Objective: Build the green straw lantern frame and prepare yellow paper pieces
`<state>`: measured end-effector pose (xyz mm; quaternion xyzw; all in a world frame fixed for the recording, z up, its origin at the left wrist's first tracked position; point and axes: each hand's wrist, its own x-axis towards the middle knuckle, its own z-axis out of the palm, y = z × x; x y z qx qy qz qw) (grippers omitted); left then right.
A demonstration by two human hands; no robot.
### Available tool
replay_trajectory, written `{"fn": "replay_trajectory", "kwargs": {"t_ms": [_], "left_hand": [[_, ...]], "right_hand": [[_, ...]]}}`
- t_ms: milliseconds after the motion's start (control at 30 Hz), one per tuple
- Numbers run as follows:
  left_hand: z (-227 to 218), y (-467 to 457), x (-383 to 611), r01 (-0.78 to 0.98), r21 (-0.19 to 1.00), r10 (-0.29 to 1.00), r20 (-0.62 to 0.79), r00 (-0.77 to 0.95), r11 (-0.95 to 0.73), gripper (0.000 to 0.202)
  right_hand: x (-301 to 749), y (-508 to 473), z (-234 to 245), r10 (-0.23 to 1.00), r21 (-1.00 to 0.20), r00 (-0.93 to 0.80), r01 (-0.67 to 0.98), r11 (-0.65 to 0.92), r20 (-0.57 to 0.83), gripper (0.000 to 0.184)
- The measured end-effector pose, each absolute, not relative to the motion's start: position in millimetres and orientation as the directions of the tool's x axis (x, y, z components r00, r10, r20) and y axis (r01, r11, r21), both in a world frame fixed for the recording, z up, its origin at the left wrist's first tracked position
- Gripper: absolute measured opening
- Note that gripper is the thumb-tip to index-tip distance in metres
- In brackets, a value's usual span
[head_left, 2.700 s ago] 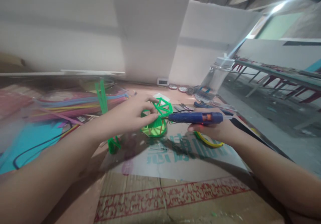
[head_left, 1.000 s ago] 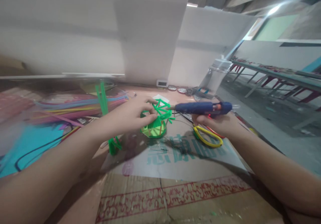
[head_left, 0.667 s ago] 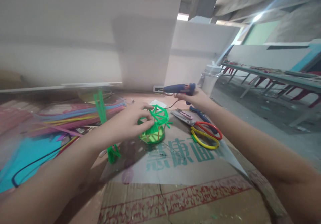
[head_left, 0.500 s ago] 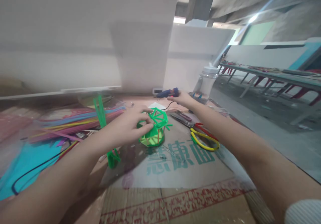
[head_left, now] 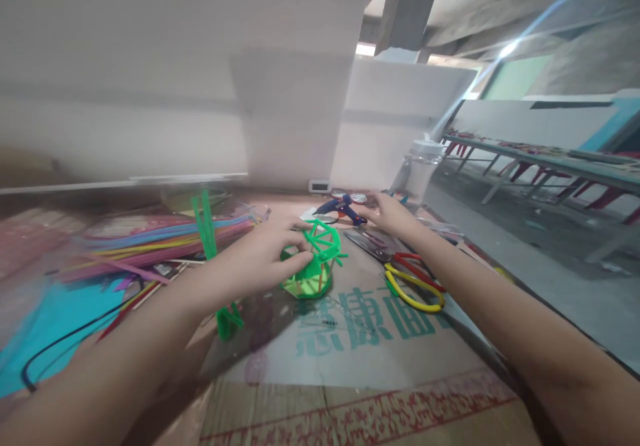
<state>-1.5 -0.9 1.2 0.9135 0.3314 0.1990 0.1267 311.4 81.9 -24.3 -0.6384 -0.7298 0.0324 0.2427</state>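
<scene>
My left hand is closed round the top of a green straw frame, a small dome of struts on a round green base standing on the printed cardboard. A blue glue gun rests on the table behind it, nozzle pointing left. My right hand reaches out beside the gun's handle with fingers stretched; the fingertips are at or just off the handle.
Scissors with yellow and red handles lie right of the frame, a grey blade tool behind them. A heap of coloured straws fills the left. A second green straw piece stands near my left forearm. A clear jar stands at the back.
My right hand carried the glue gun from beside the frame to the back of the table and set it down there. My left hand kept its hold on the frame.
</scene>
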Motion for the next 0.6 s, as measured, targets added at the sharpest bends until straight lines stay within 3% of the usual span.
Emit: {"fn": "replay_trajectory", "kwargs": {"t_ms": [67,167,267,333,600], "left_hand": [[2,-2,-1,0.553,0.358,0.652,0.283,0.704,-0.753,0.036],[2,-3,-1,0.564,0.358,0.662,0.285,0.693,-0.744,0.037],[2,-3,-1,0.567,0.353,0.663,0.288,0.691,-0.744,0.037],[2,-3,-1,0.561,0.348,0.655,0.287,0.699,-0.752,0.037],[1,-1,-1,0.551,0.346,0.646,0.293,0.705,-0.759,0.037]], "right_hand": [[309,56,-22,0.945,-0.345,-0.099,0.915,0.209,0.312,0.032],[292,21,-29,0.934,-0.324,-0.326,0.877,0.356,0.144,0.027],[270,4,-41,0.936,-0.224,-0.346,0.909,0.35,0.059,0.033],[258,2,-48,0.939,-0.172,-0.34,0.923,0.344,0.05,0.038],[255,14,-59,0.936,-0.143,-0.327,0.928,0.344,0.129,0.017]]}}
